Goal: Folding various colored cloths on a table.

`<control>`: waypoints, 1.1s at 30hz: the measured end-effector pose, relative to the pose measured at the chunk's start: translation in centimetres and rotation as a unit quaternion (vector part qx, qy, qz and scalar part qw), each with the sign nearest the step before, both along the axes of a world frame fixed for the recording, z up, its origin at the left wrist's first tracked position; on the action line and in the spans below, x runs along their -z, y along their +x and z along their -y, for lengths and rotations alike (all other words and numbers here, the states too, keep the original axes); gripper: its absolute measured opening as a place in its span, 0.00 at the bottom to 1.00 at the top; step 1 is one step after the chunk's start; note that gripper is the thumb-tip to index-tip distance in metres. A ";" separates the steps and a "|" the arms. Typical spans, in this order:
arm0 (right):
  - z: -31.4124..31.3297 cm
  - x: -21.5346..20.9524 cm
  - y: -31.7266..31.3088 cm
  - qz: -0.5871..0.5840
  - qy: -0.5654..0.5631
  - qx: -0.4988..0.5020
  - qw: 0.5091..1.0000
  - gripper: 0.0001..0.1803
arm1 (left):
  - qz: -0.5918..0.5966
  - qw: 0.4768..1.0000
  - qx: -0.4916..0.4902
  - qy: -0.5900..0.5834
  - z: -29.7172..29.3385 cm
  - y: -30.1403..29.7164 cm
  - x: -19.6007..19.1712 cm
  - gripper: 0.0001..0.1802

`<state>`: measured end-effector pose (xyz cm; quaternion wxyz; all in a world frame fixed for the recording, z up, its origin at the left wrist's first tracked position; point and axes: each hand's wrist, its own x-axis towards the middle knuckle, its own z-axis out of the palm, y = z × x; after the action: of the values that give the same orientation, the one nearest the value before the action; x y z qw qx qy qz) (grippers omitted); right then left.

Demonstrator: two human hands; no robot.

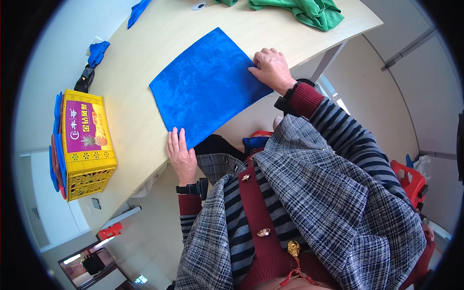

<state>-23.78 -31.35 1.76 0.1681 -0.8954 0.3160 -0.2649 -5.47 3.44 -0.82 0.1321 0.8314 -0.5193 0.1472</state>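
Note:
A square blue cloth (pixel 205 84) lies spread flat on the pale wooden table, its near corner reaching past the front edge. My left hand (pixel 182 157) rests at the cloth's near left side, fingers stretched out and touching the fabric close to that corner. At the right side of the cloth, my right hand (pixel 273 70) has its fingers bent and closed on the edge. The thumb and forefinger meet the fabric there; the fingertips are partly hidden.
A yellow plastic crate (pixel 92 166) with blue and reddish cloths over its side stands at the table's left. Green cloths (pixel 309 12) lie at the far right. A crumpled blue cloth (pixel 98 53) and a dark object (pixel 85 79) sit behind the crate. Below right is a red plastic chair (pixel 408 181).

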 end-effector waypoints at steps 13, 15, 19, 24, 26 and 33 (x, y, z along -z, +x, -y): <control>0.5 -0.7 2.4 -0.126 0.013 0.011 0.992 0.13 | 0.028 0.999 -0.015 -0.012 0.3 0.0 0.6 0.40; 0.6 -0.2 2.5 -0.111 -0.002 0.004 0.994 0.12 | 0.028 0.999 -0.016 -0.011 0.2 -0.1 0.6 0.40; 0.3 -0.1 2.4 -0.073 -0.029 -0.006 0.997 0.10 | 0.031 0.999 -0.016 -0.010 0.2 0.1 0.8 0.41; 0.1 -0.4 2.5 -0.033 0.010 0.001 0.999 0.07 | 0.035 0.999 -0.020 -0.012 0.1 0.1 1.0 0.41; 0.0 -0.5 2.6 -0.022 0.026 0.001 0.999 0.06 | 0.034 0.999 -0.021 -0.012 0.1 0.1 1.0 0.41; 0.2 0.7 2.4 0.054 0.058 0.021 0.997 0.05 | 0.033 0.999 -0.022 -0.010 0.2 0.0 0.9 0.41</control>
<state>-21.35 -31.57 1.09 0.2314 -0.8614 0.3401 -0.2979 -5.49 3.24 -1.68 0.1198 0.8358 -0.5037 0.1826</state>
